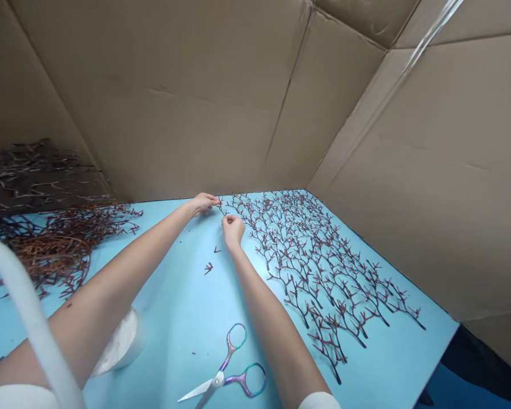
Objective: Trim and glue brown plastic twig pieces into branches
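Note:
Both my hands reach to the far side of the light blue table (183,307). Between them is a small forked brown twig (222,207). My left hand (204,203) pinches its upper end, while my right hand (233,230) is closed at the lower end, its fingertips partly hidden. Just right of my hands, many similar branched twigs (306,244) lie spread in rows. Short cut-off twig pieces (208,267) lie nearer to me. Scissors (217,379) with iridescent handles rest with blades apart between my forearms.
A tangled heap of brown twigs (55,244) sits at the left. Under my left forearm stands a white roll or tub (125,343), partly covered. A white curved bar (29,307) crosses the lower left. Cardboard walls (187,113) rise behind and on the right.

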`<move>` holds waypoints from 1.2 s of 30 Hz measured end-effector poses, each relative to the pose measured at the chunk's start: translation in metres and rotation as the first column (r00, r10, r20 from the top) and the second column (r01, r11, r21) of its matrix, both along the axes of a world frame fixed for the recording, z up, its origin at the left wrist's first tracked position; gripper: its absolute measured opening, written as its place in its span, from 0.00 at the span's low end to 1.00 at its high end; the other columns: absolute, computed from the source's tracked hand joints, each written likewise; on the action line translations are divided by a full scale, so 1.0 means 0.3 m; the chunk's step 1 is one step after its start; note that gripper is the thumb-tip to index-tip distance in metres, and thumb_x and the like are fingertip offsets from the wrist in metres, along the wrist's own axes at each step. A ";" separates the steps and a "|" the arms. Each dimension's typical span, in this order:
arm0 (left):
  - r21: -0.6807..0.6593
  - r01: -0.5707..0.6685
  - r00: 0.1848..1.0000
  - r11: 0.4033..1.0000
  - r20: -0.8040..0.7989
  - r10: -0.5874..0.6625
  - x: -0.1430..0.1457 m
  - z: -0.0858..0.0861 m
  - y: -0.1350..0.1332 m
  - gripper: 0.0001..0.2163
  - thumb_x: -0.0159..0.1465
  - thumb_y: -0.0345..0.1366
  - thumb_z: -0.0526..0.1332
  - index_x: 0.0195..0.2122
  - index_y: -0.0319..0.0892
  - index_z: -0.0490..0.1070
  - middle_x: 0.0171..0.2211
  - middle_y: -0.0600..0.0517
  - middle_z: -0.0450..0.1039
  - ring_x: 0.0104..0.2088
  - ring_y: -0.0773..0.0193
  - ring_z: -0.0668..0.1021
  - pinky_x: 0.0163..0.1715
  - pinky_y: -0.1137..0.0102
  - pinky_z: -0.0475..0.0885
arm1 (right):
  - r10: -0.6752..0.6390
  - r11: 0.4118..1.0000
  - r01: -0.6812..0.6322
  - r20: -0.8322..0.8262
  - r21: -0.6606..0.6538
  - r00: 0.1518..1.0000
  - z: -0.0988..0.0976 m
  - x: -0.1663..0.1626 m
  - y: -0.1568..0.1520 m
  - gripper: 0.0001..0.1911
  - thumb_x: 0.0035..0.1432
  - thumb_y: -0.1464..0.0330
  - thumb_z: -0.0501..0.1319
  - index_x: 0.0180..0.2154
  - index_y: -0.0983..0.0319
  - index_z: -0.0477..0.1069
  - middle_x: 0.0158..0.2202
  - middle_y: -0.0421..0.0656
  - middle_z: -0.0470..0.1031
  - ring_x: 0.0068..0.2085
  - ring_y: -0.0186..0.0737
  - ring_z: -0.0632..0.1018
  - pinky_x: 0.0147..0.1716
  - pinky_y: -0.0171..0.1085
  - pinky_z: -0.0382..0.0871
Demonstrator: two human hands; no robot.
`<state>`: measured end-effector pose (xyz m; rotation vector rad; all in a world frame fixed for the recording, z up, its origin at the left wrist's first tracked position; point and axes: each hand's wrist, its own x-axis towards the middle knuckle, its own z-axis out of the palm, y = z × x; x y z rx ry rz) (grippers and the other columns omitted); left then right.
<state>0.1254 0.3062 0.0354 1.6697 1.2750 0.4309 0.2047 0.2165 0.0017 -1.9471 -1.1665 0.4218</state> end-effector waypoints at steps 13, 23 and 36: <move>0.040 0.208 0.943 0.977 -0.273 -0.190 0.019 0.045 0.037 0.12 0.59 0.36 0.52 0.44 0.39 0.63 0.44 0.48 0.64 0.40 0.61 0.71 0.38 0.63 0.68 | 0.021 0.986 0.028 0.283 -0.167 0.959 -0.021 0.009 0.108 0.11 0.56 0.66 0.52 0.33 0.67 0.68 0.31 0.42 0.72 0.33 0.33 0.73 0.34 0.38 0.66; 0.139 0.228 0.890 0.964 -0.430 -0.148 0.025 -0.004 0.061 0.12 0.59 0.36 0.53 0.44 0.40 0.63 0.44 0.48 0.64 0.40 0.61 0.70 0.38 0.63 0.68 | 0.070 0.975 0.005 0.329 -0.222 0.942 -0.012 0.002 0.120 0.09 0.56 0.70 0.51 0.34 0.67 0.68 0.32 0.43 0.72 0.34 0.34 0.73 0.34 0.38 0.66; 0.368 0.124 0.879 0.922 -0.471 0.070 -0.116 0.149 -0.025 0.11 0.58 0.36 0.54 0.40 0.39 0.65 0.40 0.48 0.67 0.40 0.59 0.71 0.37 0.63 0.67 | 0.017 0.987 -0.048 0.197 0.153 0.980 0.089 -0.016 -0.040 0.14 0.55 0.71 0.46 0.28 0.66 0.70 0.22 0.44 0.71 0.26 0.35 0.72 0.26 0.31 0.61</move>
